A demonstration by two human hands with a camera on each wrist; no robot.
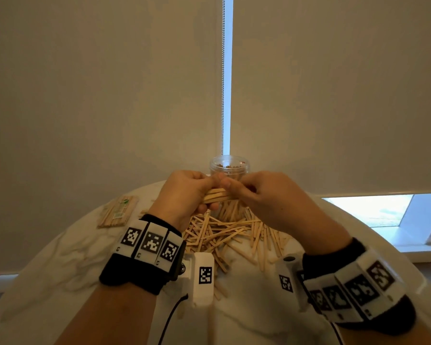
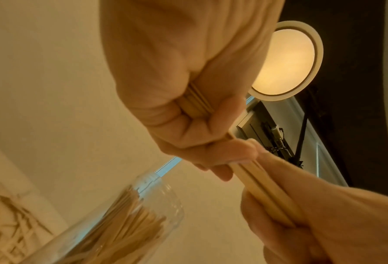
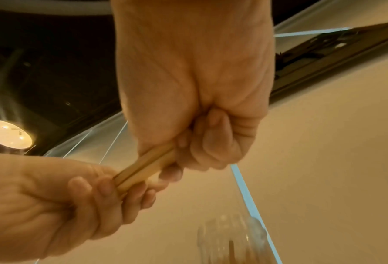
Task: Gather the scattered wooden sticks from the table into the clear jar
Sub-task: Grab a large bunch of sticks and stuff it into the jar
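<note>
Both hands hold one bundle of wooden sticks (image 1: 215, 196) level above the table, just in front of the clear jar (image 1: 230, 166). My left hand (image 1: 184, 195) grips the bundle's left end, and my right hand (image 1: 259, 195) pinches its right end. The left wrist view shows the bundle (image 2: 263, 187) running from my left hand (image 2: 188, 110) into my right hand (image 2: 312, 223). In the right wrist view the bundle (image 3: 140, 169) spans both fists. The jar (image 2: 129, 218) stands upright with several sticks inside. Many loose sticks (image 1: 229, 235) lie piled on the table beneath my hands.
A wrapped pack of sticks (image 1: 117, 211) lies at the table's far left. The round white marble table (image 1: 60, 257) ends just behind the jar, against a drawn roller blind (image 1: 110, 95). A bead cord (image 1: 222, 70) hangs behind the jar. Wrist cameras (image 1: 203, 277) sit below my hands.
</note>
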